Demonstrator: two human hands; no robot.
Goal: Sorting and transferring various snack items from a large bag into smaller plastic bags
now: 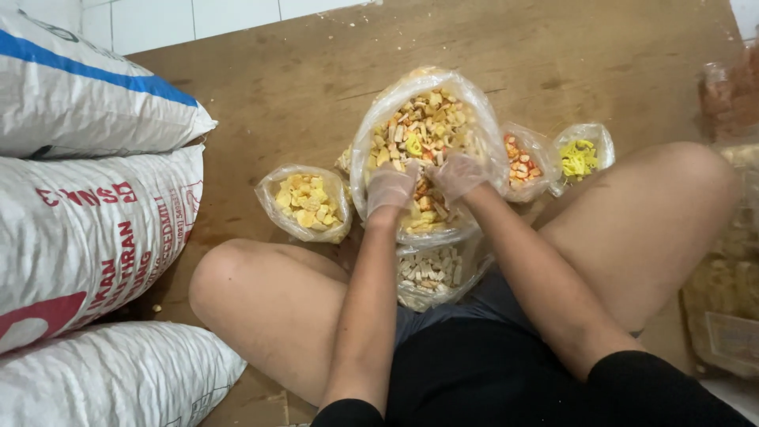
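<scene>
A large clear plastic bag (474,103) full of mixed tan, yellow and orange cracker pieces stands open on the wooden floor in front of me. Both my hands wear thin clear gloves and reach into its mouth. My left hand (390,188) rests on the crackers at the bag's near left, fingers curled down among the pieces. My right hand (458,175) lies beside it, fingers bent into the pile. Whether either hand holds a piece cannot be made out. A smaller bag of pale beige pieces (433,273) sits between my knees.
A small bag of yellow pieces (307,202) lies left of the big bag; bags of orange-white pieces (523,162) and bright yellow pieces (581,154) lie right. Stacked white woven sacks (87,229) fill the left. More clear packed bags (723,292) are at the right edge.
</scene>
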